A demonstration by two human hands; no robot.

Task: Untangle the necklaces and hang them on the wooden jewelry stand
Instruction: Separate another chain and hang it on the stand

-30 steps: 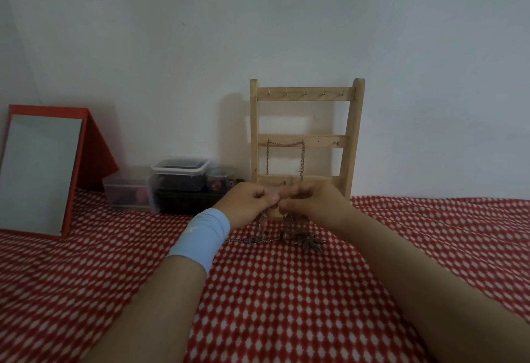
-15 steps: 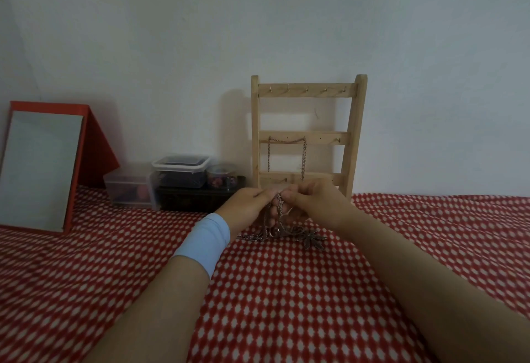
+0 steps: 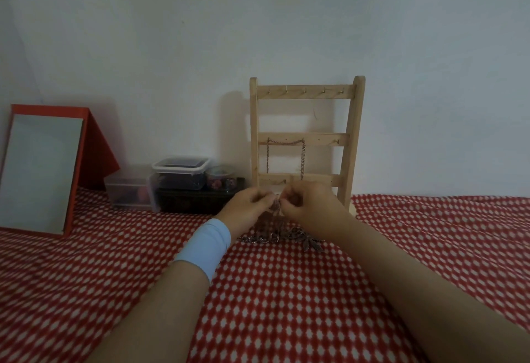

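A wooden jewelry stand (image 3: 306, 136) with three hook rails leans against the wall. One chain necklace (image 3: 302, 159) hangs from two hooks on its middle rail. In front of the stand, my left hand (image 3: 249, 205) and my right hand (image 3: 311, 205) meet fingertip to fingertip, both pinching a chain of the tangled necklaces (image 3: 282, 237). The rest of the tangle, with a leaf-shaped pendant, lies on the red checked cloth (image 3: 281, 299) under my hands. A light blue band wraps my left wrist.
A red-framed mirror (image 3: 43, 172) stands at the left. Clear plastic boxes (image 3: 179, 172) and a small jar (image 3: 220, 180) sit on a dark box beside the stand, against the white wall.
My hands have risen a little and the pinched chain now hangs between the fingertips above the pile. The view has tilted slightly.
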